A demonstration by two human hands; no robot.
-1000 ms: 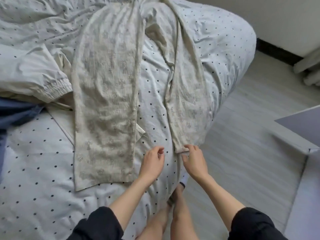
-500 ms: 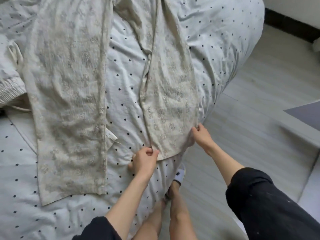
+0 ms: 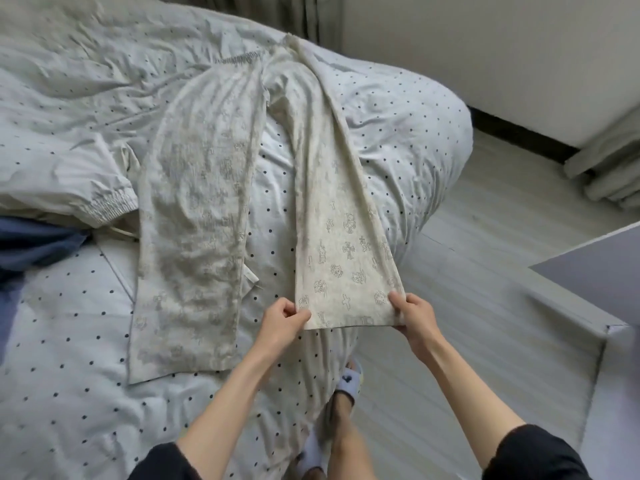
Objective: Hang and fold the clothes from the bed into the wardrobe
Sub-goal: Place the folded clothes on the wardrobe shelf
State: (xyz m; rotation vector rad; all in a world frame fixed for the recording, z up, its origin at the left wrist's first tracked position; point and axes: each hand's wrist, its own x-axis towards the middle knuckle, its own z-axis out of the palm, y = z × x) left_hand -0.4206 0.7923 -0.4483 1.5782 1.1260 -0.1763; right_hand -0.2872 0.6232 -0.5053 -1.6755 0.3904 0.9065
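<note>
Cream patterned trousers (image 3: pixel 194 209) lie spread on the polka-dot bed (image 3: pixel 69 393), waistband at the far end. The left leg rests flat on the duvet. The right leg (image 3: pixel 343 244) is pulled taut and lifted at its hem. My left hand (image 3: pixel 282 318) pinches the hem's left corner. My right hand (image 3: pixel 414 311) grips the hem's right corner. A cream garment with an elastic cuff (image 3: pixel 104 206) and a dark blue garment (image 3: pixel 31 244) lie at the bed's left edge.
Light wood floor (image 3: pixel 485 237) runs along the bed's right side. A white furniture edge (image 3: pixel 588 292) juts in at the right. A wall with dark skirting (image 3: pixel 519 133) stands beyond. My slippered feet (image 3: pixel 349 379) stand at the bed's edge.
Both hands have lifted the right trouser leg's hem off the bed and stretched it flat between them. The view has tilted up and back.
</note>
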